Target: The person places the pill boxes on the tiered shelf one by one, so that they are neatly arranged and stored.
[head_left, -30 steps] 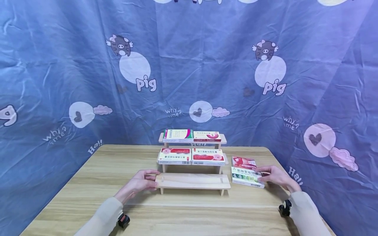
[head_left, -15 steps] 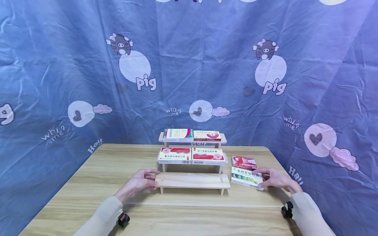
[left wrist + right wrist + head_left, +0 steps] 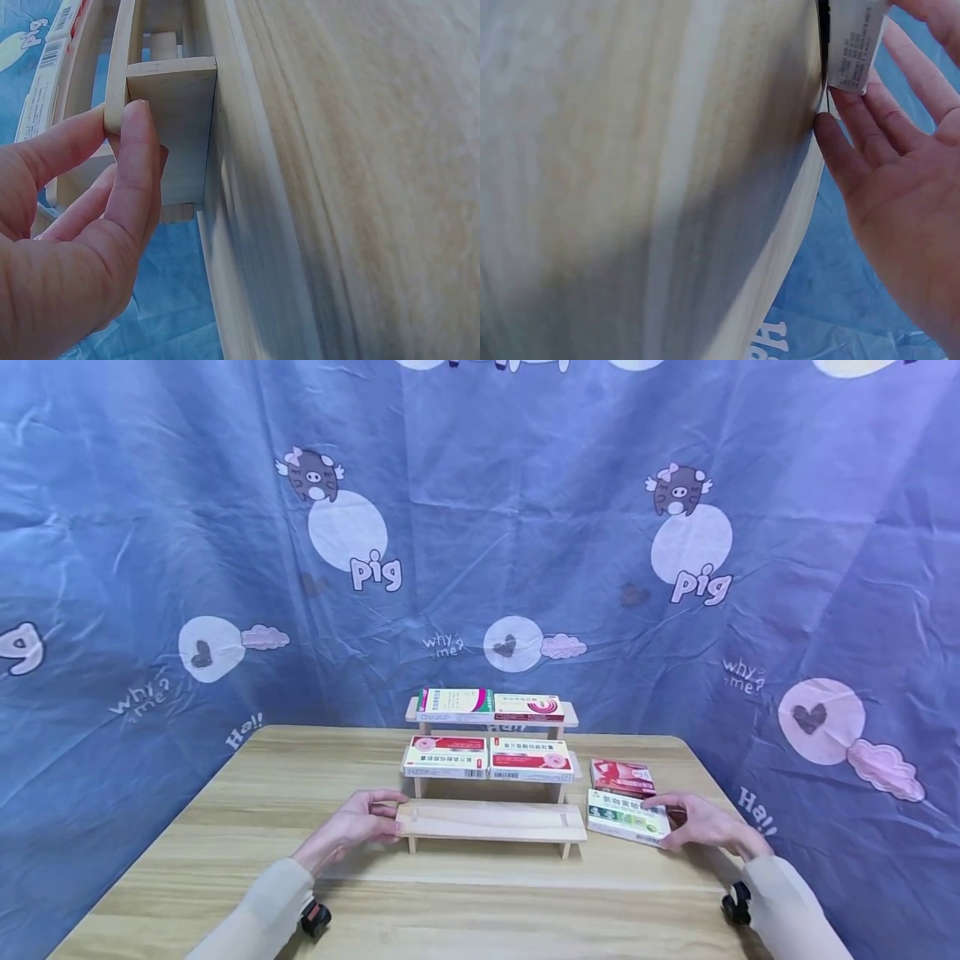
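My left hand pinches the left end of the lowest step of a wooden display rack. In the left wrist view, the thumb and fingers close on that step's edge. At the right, my right hand holds the right end of a white-and-green medicine box lying on the table, thumb at its near corner. The right wrist view shows fingers against the end of the box. A red medicine box lies just behind it.
Two red-and-white medicine boxes lie on the middle step. The top step bears a white, green and magenta box and a white-and-red box. A blue printed curtain hangs behind the wooden table.
The white-and-green box has shifted slightly toward me, away from the red box, with my right hand at its end. My left hand has stayed on the rack.
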`<state>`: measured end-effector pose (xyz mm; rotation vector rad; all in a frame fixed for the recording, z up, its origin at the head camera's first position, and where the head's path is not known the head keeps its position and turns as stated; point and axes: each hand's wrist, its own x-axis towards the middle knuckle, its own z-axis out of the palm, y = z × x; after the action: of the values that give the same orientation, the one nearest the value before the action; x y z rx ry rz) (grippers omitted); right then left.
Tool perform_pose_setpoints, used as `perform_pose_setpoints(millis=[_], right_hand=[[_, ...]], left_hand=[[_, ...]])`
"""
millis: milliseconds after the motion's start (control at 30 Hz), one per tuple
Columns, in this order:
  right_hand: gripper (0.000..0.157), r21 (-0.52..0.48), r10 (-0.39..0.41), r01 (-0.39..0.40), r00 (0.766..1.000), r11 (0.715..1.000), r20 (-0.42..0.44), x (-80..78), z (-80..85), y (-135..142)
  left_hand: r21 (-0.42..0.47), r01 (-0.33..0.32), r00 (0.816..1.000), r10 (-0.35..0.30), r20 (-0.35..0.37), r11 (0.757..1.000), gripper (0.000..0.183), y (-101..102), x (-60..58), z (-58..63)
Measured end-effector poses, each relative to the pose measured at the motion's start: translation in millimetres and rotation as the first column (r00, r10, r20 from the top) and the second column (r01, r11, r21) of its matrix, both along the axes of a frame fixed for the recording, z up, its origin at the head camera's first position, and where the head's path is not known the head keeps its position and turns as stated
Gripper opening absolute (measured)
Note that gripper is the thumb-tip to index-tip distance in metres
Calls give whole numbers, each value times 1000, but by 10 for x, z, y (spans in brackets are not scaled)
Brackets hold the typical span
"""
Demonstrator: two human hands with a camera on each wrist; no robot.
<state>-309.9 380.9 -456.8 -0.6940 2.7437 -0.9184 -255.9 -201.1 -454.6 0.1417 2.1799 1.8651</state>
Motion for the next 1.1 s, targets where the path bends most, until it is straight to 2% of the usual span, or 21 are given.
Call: perform_pose_setpoints(millis=[167, 267, 367, 500, 600, 767, 867, 1100], right_hand=[[63, -109, 10, -5, 999, 994, 43, 36, -9, 71], [60, -239, 45, -17, 993, 971, 112, 43, 12, 130], [61, -344, 85, -12, 977, 939, 198, 54, 41, 189], [62, -409, 124, 1, 953, 913, 277, 72, 89, 240], [58, -454, 180, -35, 943, 890, 280, 91, 147, 247], [51, -510, 268, -120, 936, 852, 227, 128, 249, 232], [50, -539, 311, -149, 923, 829, 224, 140, 285, 210], [46, -573, 344, -160, 911, 804, 227, 157, 349, 107]], left_hand=[[-16, -11, 1000, 11, 6, 1000, 61, 10, 39, -16], [-16, -15, 1000, 15, 5, 1000, 61, 16, 45, -23], [-11, -12, 1000, 12, 2, 1000, 60, 22, 32, -23], [-9, -7, 1000, 7, 3, 1000, 60, 26, 12, -19], [-9, -7, 1000, 7, 7, 1000, 60, 26, 8, -16], [-9, -9, 1000, 9, 16, 1000, 61, 22, -2, -5], [-11, -7, 1000, 7, 16, 1000, 62, 14, -16, -12], [0, -16, 1000, 16, 19, 1000, 62, 19, -27, -5]])
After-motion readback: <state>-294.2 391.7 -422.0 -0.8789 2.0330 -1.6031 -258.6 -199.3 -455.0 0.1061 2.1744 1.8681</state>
